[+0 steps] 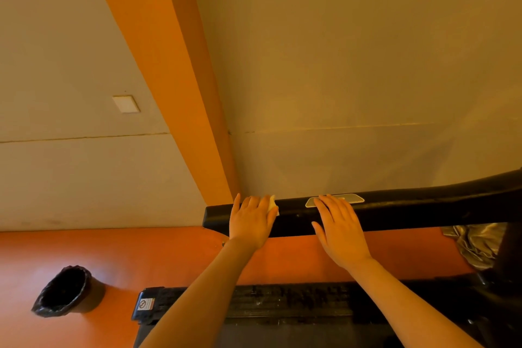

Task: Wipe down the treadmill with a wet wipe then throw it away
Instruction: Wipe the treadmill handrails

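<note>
Nearest the camera, the black treadmill deck (pixel 282 302) runs across the bottom of the view, with a small warning sticker (pixel 145 304) at its left end. Both bare forearms reach forward over it. Past the deck lies the orange floor (pixel 113 257), where a bin lined with a black bag (pixel 63 292) stands at the left, well apart from the arms. At the right edge a crumpled grey sheet (pixel 474 243) lies on the floor.

Further on, the hands lie apart on the black handrail (pixel 409 209). The left hand (pixel 251 220) lies flat with straight fingers, pressing the wet wipe (pixel 273 205) onto the rail near its left end; only a pale corner of the wipe shows beside the fingers. The right hand (pixel 340 223) rests open on the rail, fingertips on a silver sensor plate (pixel 350 198).

Beyond the rail are a beige wall (pixel 353 65), an orange pillar (pixel 169 65) and a white wall plate (pixel 125 104).
</note>
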Demonstrator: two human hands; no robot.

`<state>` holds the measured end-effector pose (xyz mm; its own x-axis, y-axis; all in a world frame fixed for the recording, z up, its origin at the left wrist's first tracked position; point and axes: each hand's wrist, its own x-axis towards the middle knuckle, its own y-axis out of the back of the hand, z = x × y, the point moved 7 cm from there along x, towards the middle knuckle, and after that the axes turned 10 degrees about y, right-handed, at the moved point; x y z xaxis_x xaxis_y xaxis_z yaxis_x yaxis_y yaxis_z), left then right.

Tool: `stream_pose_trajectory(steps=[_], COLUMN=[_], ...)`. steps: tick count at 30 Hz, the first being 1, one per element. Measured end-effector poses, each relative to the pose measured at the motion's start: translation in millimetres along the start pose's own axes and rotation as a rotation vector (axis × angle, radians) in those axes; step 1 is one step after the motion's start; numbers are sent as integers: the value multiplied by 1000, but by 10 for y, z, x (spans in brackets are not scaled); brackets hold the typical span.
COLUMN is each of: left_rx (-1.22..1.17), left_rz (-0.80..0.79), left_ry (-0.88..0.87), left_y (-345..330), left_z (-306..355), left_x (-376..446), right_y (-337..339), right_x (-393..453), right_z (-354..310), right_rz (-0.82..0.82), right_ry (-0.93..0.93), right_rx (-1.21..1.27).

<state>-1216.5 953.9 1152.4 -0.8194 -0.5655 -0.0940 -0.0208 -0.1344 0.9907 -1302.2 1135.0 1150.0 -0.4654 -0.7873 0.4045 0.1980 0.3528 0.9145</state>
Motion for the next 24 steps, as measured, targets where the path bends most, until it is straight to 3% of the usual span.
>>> stream_pose_trajectory(steps=[4, 14, 24], left_rx=[-37, -18, -1], left_rz=[-69, 148, 77], left_ry=[51, -5, 30], left_y=[33, -169, -96], left_z=[21, -246, -251], left_x=[123, -319, -95], right_y=[-1, -34, 0], right_x=[-5, -15, -6], right_z=[-4, -11, -13], right_rz=[3, -35, -60], right_ry=[1, -8, -16], right_rx=[3, 23, 3])
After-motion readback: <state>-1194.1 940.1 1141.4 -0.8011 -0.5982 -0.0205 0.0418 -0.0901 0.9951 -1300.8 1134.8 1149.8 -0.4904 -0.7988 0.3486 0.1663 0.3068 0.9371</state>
